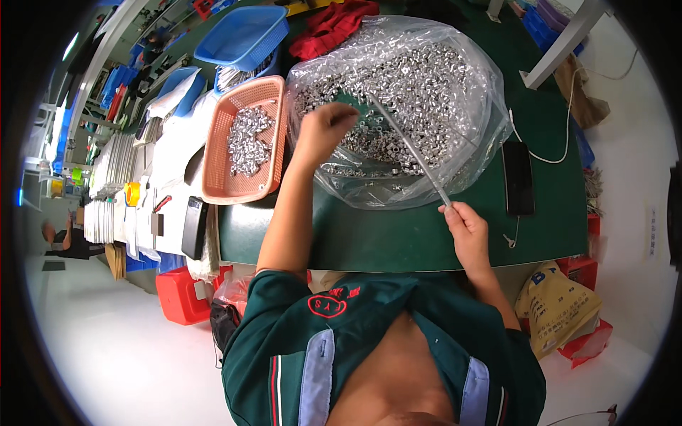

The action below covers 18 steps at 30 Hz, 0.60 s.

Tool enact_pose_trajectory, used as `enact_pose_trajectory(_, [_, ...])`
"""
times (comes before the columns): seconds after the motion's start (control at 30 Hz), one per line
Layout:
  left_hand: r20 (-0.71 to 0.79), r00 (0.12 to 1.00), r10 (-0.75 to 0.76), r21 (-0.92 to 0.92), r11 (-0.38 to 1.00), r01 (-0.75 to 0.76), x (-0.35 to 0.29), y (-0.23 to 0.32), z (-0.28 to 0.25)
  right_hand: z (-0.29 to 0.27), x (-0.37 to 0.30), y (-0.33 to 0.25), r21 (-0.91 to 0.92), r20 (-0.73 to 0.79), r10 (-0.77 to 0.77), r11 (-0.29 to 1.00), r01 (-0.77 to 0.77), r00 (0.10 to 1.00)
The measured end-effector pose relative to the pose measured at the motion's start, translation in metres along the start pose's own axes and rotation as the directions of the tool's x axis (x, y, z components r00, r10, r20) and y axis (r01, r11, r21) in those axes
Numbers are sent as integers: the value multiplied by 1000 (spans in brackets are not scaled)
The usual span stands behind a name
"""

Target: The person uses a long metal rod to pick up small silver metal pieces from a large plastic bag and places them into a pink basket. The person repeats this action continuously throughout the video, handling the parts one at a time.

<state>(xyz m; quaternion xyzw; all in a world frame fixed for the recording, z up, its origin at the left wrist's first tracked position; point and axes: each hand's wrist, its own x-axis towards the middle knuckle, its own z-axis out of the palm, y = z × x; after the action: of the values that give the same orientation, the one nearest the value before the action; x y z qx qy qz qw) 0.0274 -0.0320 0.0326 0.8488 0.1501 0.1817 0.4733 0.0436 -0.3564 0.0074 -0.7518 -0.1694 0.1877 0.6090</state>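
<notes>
My right hand (467, 231) is closed round the lower end of a thin grey metal rod (410, 147). The rod slants up and left across a clear plastic bag (369, 197), which is spread open on the green table (341, 238). Many small shiny metal ring-like parts (426, 71) lie in the bag. Over the bag's left side is my left hand (325, 131), its fingers curled together near the parts. Anything in those fingers is too small or hidden to make out. The rod's far end lies right of my left hand, apart from it.
Left of the bag, an orange basket (210, 167) holds more metal parts. Behind it are a blue basket (238, 44) and a red cloth (330, 30). A black phone (518, 177) with a white cable lies at right. Another black device (194, 227) sits at left.
</notes>
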Motion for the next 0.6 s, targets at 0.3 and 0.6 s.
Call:
enact_pose_trajectory(0.3, [152, 988, -16, 548, 833, -71, 36, -24, 25, -5, 2, 9, 63, 21, 108, 992, -109, 994])
enact_pose_trajectory(0.6, [232, 972, -46, 619, 777, -111, 51, -36, 27, -6, 1, 9, 51, 35, 109, 993, -110, 993])
